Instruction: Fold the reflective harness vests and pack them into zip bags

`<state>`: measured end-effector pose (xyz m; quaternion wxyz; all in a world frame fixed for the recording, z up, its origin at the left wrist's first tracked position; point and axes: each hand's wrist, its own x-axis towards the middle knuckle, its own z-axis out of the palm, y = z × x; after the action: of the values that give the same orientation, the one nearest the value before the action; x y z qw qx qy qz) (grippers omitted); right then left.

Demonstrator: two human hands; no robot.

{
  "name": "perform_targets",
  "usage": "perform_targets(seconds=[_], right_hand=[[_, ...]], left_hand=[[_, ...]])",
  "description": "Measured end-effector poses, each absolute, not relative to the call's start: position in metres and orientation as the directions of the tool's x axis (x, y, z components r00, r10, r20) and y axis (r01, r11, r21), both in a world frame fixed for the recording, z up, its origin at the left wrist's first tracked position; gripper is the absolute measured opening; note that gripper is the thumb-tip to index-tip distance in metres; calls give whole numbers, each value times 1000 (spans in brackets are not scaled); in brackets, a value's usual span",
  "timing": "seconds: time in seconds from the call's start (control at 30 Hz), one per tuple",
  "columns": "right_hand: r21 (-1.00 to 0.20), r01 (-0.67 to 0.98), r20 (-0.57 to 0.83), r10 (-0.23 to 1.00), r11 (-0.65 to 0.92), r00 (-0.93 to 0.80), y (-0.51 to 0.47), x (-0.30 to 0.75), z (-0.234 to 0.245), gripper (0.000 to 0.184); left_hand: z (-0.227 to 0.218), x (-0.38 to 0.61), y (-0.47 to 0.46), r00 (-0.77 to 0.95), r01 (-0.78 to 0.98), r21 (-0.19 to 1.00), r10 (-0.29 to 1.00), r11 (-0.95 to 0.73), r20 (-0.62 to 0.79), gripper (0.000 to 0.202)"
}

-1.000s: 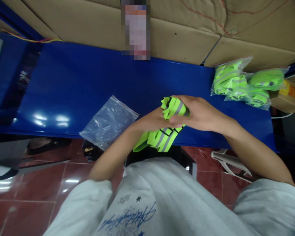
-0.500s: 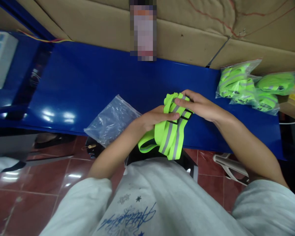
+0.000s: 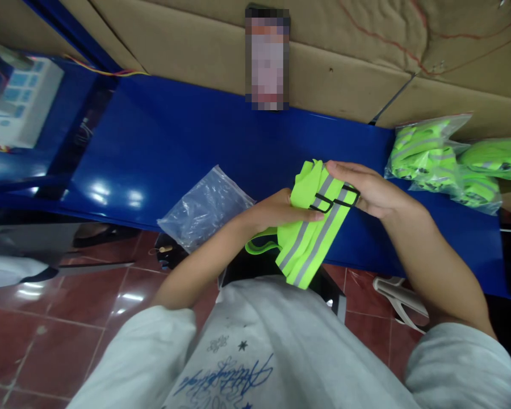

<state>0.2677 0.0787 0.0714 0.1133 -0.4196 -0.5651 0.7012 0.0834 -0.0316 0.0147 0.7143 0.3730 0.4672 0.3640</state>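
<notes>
Item: reflective strap (image 3: 313,227), bunched a second ago, now pulled flat (black buckles showing). Left hand (image 3: 281,211) pinches its middle and right hand (image 3: 372,190) grips the 2 o'clock end. Empty bag (image 3: 206,207) lies at 9 o'clock.

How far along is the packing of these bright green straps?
Done: several filled bags of green straps lie at the right end of the table. In hand: the left hand and right hand hold one folded strap over the near edge. Left, it seems: that strap is not yet in the empty clear bag lying beside the left hand.
</notes>
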Motion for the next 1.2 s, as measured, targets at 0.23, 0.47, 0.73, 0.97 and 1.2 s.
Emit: perform_targets(seconds=[0.23,0.47,0.73,0.97,1.2], right_hand=[[-907,341,-416,659,-248,-627,84,265,63,46],[-714,473,60,719,515,-692,84,260,65,51],[-588,532,-56,626,609,-778,66,253,79,96],[-746,521,-84,717,414,-692,79,245,56,64],[-689,454,-34,600,565,-799,85,245,54,69]], left_hand=[[13,84,-29,267,-90,948,925,305,-272,51],[7,83,-30,147,-136,928,934,346,-327,52],[19,73,-27,203,-78,957,944,280,-260,38],[26,70,-27,297,-170,872,868,458,-398,50],[10,80,-26,157,-234,845,876,482,-456,52]])
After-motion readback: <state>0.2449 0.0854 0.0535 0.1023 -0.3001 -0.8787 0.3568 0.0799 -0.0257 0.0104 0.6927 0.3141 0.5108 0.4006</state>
